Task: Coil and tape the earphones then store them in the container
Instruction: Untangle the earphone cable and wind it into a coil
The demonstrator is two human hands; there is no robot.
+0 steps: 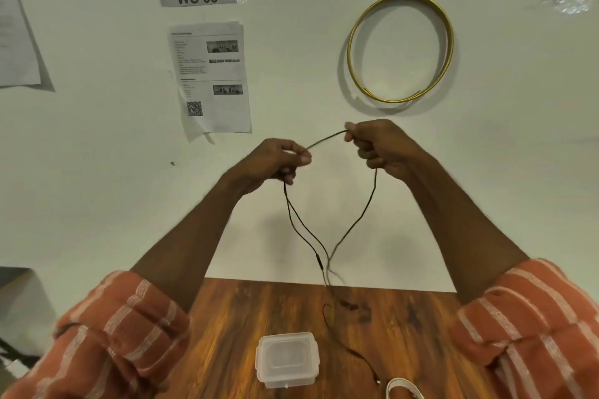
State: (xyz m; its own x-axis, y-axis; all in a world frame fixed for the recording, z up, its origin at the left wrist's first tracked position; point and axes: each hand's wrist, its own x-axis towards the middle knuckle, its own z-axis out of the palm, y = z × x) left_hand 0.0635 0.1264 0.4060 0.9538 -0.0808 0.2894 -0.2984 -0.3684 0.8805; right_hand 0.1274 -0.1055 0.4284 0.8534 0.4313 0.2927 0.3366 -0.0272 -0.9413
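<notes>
Left hand (275, 160): raised in front of the wall, fingers curled, thumb and forefinger pinching the earphone cable (324, 139). Right hand (377, 147): held slightly higher and just beside the left, fingers likewise curled and gripping the same cable. A short length runs taut between the two hands.

Below the left hand two strands hang down; below the right hand one strand hangs. The strands meet and cross above the far edge of the table (227, 317), and the remainder trails loosely over the wood, past the right side of the container (287, 359) toward the near edge. Whether any turns are already gathered inside the left fist cannot be told; none are visible.

The container sits on the table near the person, lid on and apparently latched, nothing visible inside. The tape roll (403, 389) lies at the bottom edge of the view, right of the container, only partly in frame and untouched.

Assessment: the task is at an early stage. The cable is lifted and appears to be being straightened or measured for a first loop. Most of its length is loose and uncoiled. Outstanding: form the coil, bind it with tape, open the container, place the coil inside, close the lid.
</notes>
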